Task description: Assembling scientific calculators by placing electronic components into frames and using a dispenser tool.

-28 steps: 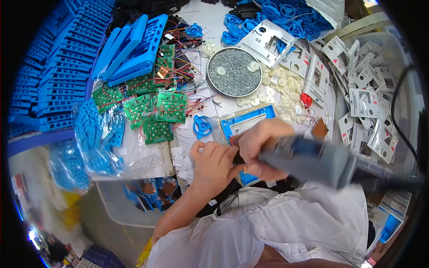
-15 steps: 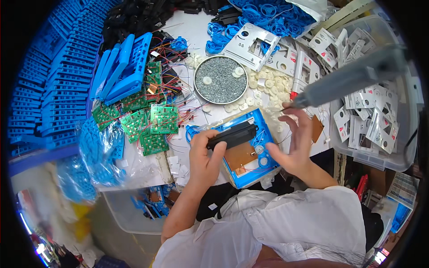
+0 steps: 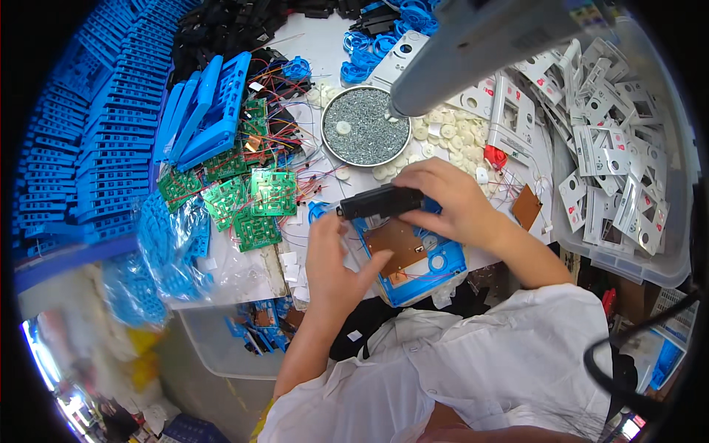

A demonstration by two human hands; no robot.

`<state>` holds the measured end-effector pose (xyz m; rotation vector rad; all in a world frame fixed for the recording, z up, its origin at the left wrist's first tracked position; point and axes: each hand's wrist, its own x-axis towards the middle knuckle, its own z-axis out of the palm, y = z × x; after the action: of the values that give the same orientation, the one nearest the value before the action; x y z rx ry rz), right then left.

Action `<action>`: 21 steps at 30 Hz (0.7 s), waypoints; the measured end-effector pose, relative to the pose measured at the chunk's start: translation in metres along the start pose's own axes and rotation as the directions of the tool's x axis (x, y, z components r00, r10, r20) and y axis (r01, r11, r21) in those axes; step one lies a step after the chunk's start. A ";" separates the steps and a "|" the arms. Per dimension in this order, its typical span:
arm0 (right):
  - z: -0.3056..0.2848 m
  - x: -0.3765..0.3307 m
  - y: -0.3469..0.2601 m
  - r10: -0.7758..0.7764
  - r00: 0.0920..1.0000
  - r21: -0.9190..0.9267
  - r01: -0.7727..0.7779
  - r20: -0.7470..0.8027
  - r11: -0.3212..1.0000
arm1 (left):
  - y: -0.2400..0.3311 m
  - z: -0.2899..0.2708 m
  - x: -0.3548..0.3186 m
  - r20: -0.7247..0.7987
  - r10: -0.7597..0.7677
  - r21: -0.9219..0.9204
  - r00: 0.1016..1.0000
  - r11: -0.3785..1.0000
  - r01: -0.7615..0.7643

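A long black plastic part [image 3: 377, 202] hangs over the blue plastic housing [image 3: 436, 272], level with its far edge. My right hand [image 3: 450, 203] grips the part's right end between thumb and fingers. By its left end is my left hand [image 3: 336, 258], thumb spread away from the fingers; its fingertips are close to the part, and whether they touch it is unclear. Inside the housing lie a brown board [image 3: 395, 244] and thin wires; my right hand and the black part hide its far side. A grey electric screwdriver [image 3: 480, 55] hangs above the table, tip over the screw dish.
Beyond the housing stands a round dish of screws [image 3: 354, 148], beside cream plastic discs [image 3: 454, 133]. Green circuit boards [image 3: 273, 192] with wires lie left, near stacked blue housings [image 3: 118, 148]. A clear bin [image 3: 642, 262] of white panels stands right.
My right hand has moved onto the black part's right end, while my left hand has loosened from it and its thumb has dropped. The screwdriver has swung left and away.
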<state>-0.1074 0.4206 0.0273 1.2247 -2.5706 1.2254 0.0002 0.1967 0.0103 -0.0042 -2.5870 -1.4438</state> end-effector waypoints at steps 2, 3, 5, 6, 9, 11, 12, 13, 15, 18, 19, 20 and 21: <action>-0.006 0.010 0.003 -0.021 0.999 0.028 0.020 0.025 0.999 | -0.002 0.004 -0.005 0.026 0.077 0.154 0.997 0.985 -0.080; -0.010 0.012 0.004 0.077 0.993 0.080 -0.084 0.086 0.993 | -0.003 0.007 -0.006 0.045 0.115 0.228 0.992 0.966 -0.122; -0.019 0.013 0.004 0.257 0.941 0.163 -0.295 0.221 0.942 | -0.006 0.011 -0.007 0.026 0.141 0.278 0.990 0.950 -0.142; -0.022 0.015 0.002 0.295 0.922 0.203 -0.348 0.250 0.915 | -0.007 0.012 -0.007 0.017 0.154 0.303 0.988 0.941 -0.152; -0.029 0.017 0.002 0.349 0.886 0.268 -0.432 0.306 0.861 | 0.000 0.010 0.001 0.014 0.170 0.336 0.985 0.927 -0.165; -0.030 0.012 0.010 0.313 0.901 0.254 -0.392 0.301 0.884 | 0.005 0.007 0.008 0.072 0.185 0.368 0.980 0.908 -0.199; -0.031 0.012 0.011 0.327 0.899 0.271 -0.405 0.292 0.873 | 0.005 0.006 0.012 0.101 0.192 0.383 0.976 0.898 -0.217; -0.032 0.014 0.010 0.333 0.897 0.293 -0.414 0.290 0.862 | 0.004 0.004 0.015 0.171 0.216 0.420 0.961 0.866 -0.269; -0.030 0.016 0.012 0.344 0.889 0.329 -0.435 0.301 0.838 | 0.002 0.002 0.023 0.312 0.249 0.478 0.917 0.793 -0.378; -0.029 0.019 0.016 0.415 0.827 0.434 -0.555 0.379 0.710 | 0.002 -0.001 0.032 0.363 0.361 0.457 0.859 0.734 -0.502; -0.030 0.020 0.018 0.425 0.806 0.471 -0.588 0.413 0.658 | 0.007 -0.001 0.030 0.352 0.356 0.438 0.865 0.754 -0.489; -0.031 0.020 0.022 0.435 0.782 0.503 -0.622 0.447 0.600 | 0.014 0.001 0.023 0.345 0.352 0.415 0.870 0.775 -0.477; -0.032 0.020 0.025 0.441 0.757 0.532 -0.653 0.481 0.540 | 0.020 0.004 0.016 0.337 0.346 0.392 0.876 0.794 -0.465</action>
<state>-0.1470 0.4389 0.0403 0.6088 -2.9511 2.4782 -0.0140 0.2092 0.0274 -0.6834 -2.8189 -0.6865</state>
